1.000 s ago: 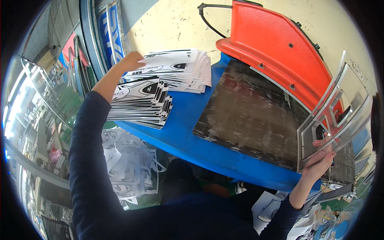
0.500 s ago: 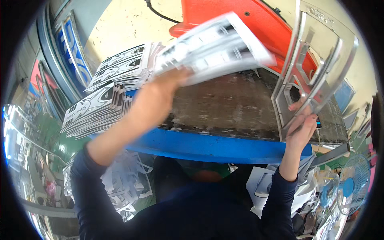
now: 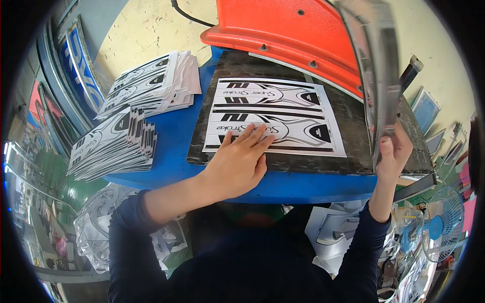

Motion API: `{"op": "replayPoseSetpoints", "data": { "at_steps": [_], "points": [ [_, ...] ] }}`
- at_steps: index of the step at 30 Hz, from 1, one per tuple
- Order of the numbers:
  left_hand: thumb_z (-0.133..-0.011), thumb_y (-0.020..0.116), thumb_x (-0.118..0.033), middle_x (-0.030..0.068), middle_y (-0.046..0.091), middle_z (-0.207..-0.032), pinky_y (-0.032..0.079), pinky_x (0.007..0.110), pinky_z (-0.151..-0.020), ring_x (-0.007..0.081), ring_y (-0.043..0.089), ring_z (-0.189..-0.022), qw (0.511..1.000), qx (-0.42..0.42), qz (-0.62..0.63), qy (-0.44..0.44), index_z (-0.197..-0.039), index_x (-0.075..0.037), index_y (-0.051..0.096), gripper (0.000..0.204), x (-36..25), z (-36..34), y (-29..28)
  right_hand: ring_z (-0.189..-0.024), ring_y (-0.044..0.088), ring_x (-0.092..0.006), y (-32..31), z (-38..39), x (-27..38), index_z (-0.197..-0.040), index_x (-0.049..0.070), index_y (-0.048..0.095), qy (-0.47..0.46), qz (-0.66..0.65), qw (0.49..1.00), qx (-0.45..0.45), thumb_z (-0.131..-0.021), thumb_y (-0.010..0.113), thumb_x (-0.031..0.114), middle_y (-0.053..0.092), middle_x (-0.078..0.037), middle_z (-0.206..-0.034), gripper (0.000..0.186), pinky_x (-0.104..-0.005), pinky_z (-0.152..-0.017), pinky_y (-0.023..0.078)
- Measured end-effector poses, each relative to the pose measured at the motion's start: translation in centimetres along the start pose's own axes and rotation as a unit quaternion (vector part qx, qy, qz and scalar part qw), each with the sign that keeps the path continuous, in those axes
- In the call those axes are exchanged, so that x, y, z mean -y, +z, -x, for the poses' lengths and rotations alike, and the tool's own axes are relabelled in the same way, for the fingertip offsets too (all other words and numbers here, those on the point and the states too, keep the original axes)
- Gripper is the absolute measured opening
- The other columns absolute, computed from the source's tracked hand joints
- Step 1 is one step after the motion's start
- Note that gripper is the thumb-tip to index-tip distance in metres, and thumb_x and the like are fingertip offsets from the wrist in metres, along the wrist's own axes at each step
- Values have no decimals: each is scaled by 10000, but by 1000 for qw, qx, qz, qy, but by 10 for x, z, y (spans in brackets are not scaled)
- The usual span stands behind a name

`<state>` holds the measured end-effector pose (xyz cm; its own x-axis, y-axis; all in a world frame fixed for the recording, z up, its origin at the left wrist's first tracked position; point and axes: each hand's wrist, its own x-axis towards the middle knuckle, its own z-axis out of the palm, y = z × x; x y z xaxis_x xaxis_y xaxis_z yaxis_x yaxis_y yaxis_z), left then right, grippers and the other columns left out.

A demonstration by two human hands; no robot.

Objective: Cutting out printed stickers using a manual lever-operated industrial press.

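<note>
I have the printed sheet (image 3: 273, 117) lying flat on the dark cutting pad (image 3: 353, 126), its long axis running left to right across the pad, parallel to the near edge of the blue bench (image 3: 174, 146). My left hand (image 3: 240, 161) is spread open, palm down, fingers pressing on the sheet's near edge toward its left half; it grips nothing, only pins the sheet. My right hand (image 3: 394, 151) is off to the right of the sheet, closed around the lower edge of the metal cutting frame (image 3: 379, 76), which I hold up nearly on edge, tilted above the right end of the pad and clear of the sheet. So the sheet lies to the left of and below the frame, and the left hand is the one on it. Behind the pad rises the orange press arm (image 3: 283, 25). Well to the left on the bench sit two stacks of printed sheets (image 3: 129, 116), apart from both hands.
</note>
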<state>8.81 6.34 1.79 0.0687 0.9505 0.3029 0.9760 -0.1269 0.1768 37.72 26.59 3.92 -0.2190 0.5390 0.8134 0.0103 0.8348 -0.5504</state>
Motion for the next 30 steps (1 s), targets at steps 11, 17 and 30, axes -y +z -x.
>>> {"op": "replayPoseSetpoints", "data": {
  "at_steps": [11, 17, 30],
  "points": [
    [-948, 655, -358, 259, 502, -1444, 362, 543, -1112, 419, 469, -1361, 997, -70, -1, -23, -1452, 43, 432, 682, 23, 19, -30, -802, 595, -260, 51, -20, 29, -979, 51, 722, -101, 215, 953, 188, -557, 941, 348, 670, -90, -865, 560, -357, -793, 444],
    [-944, 640, -454, 256, 463, -1486, 296, 448, -1171, 324, 403, -1424, 896, -155, 377, -173, -1474, 35, 415, 755, 112, 43, -56, -774, 572, -244, 83, -15, 36, -927, 84, 717, -164, 215, 934, 233, -495, 946, 356, 627, -48, -796, 559, -355, -781, 397],
    [-719, 902, -268, 224, 360, -1577, 233, 411, -1217, 323, 309, -1486, 952, -28, 290, -89, -1497, 69, 359, 1007, 118, 61, -51, -777, 623, -211, 115, -1, 48, -866, 117, 705, -192, 222, 911, 290, -562, 923, 485, 649, -27, -801, 526, -352, -804, 397]
  ]
}}
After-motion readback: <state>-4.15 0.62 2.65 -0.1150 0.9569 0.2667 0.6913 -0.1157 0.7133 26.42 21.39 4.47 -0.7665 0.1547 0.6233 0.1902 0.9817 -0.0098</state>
